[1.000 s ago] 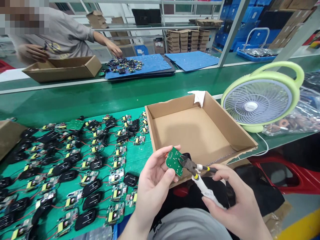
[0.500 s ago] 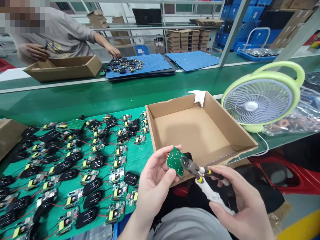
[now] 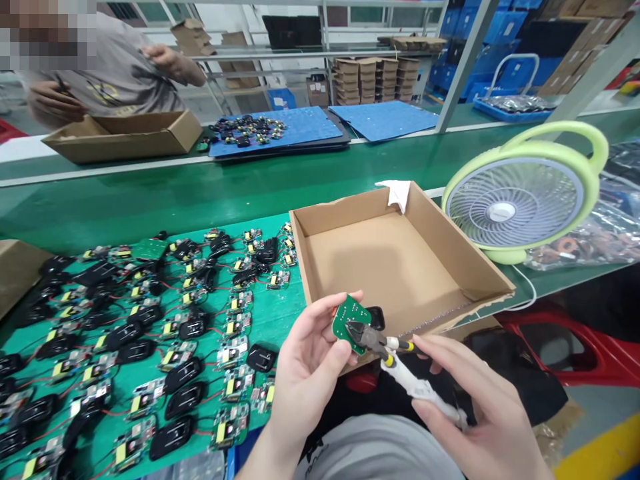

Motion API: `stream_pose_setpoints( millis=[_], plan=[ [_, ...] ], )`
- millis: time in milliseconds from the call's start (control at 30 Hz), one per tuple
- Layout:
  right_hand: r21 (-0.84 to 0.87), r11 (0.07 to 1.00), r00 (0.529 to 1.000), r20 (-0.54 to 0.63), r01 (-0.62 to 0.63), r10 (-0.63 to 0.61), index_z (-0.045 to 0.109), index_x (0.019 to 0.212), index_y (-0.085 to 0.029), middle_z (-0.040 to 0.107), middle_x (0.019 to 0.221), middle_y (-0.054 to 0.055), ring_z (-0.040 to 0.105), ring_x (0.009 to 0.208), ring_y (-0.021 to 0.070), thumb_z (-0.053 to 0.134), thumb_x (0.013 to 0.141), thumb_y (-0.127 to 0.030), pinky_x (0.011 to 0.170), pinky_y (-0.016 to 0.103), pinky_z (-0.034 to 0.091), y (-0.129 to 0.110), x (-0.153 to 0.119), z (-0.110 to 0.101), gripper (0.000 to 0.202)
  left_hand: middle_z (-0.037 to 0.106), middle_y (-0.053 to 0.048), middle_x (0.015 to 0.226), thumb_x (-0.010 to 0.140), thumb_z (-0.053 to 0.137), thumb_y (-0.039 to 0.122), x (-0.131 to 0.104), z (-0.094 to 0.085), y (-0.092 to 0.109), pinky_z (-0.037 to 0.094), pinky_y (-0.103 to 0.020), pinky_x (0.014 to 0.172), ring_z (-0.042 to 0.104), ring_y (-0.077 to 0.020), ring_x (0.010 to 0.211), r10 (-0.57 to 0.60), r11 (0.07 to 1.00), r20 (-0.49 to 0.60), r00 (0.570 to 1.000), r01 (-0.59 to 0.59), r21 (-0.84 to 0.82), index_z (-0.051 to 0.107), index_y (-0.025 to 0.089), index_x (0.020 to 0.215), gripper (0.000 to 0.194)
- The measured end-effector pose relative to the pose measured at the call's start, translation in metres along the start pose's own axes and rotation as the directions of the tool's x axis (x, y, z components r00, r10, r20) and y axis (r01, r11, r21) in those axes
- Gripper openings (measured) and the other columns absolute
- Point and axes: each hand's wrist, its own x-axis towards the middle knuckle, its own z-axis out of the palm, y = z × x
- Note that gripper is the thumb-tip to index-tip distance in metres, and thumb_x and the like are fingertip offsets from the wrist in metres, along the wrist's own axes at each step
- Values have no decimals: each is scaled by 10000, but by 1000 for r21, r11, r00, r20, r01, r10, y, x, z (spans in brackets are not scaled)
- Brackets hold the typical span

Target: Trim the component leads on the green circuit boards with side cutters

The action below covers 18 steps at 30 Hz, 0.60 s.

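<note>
My left hand [image 3: 315,357] is closed around the edge of a green circuit board [image 3: 345,315], its solder side turned up. In my right hand [image 3: 480,400] is a pair of cutting pliers [image 3: 415,380] with white-wrapped handles and yellow bands. The dark jaws lie over the face of the board; whether they grip anything there is too small to tell. A black plastic part [image 3: 376,318] shows just behind the board, partly hidden. Both hands are in front of the near edge of a shallow cardboard box [image 3: 360,267].
Several circuit boards wired to black housings [image 3: 173,437] lie in rows on a green mat [image 3: 273,313] at left. A green fan [image 3: 515,200] stands right of the box. Across the bench, another person [image 3: 135,73] sits behind a cardboard box [image 3: 130,137] and a pile of boards [image 3: 250,128].
The plier jaws have moved left, further over the board. My left hand and the board stay almost still. The other person's hand has lifted away from the pile of boards.
</note>
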Motion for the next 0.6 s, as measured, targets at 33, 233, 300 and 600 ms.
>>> stream_pose_setpoints(
  millis=[33,233,300,600],
  plan=[
    [-9,1000,1000,7,-9,9,588,1371,-196,685,1286,93,676,1139,214,664,930,-220,997,277,574,0,-2,0,448,706,-90,1310,908,729,304,0,0,0,543,-143,583,689,-135,860,0,1000,-2,1000,0,2,702,308,1225,319],
    [-83,994,997,28,73,-71,546,1423,-162,660,1329,110,633,1225,225,624,973,-225,1041,279,539,2,-3,1,461,704,-112,1296,869,773,341,-1,8,3,528,-159,574,674,-141,838,-28,1000,-93,995,27,-12,712,266,1195,340],
    [-112,986,992,36,126,-122,526,1443,-146,658,1327,124,632,1229,234,596,987,-212,1041,294,537,2,-1,1,466,703,-121,1288,859,783,353,-2,13,5,534,-168,594,670,-148,851,-37,999,-140,989,34,-20,710,248,1188,353],
    [-123,976,984,40,178,-174,490,1478,-119,639,1330,146,612,1251,238,555,997,-172,1079,312,506,2,0,3,489,711,-117,1280,855,786,354,-1,7,3,533,-170,571,680,-159,857,-16,1000,-101,995,16,1,713,262,1189,354]
  ],
)
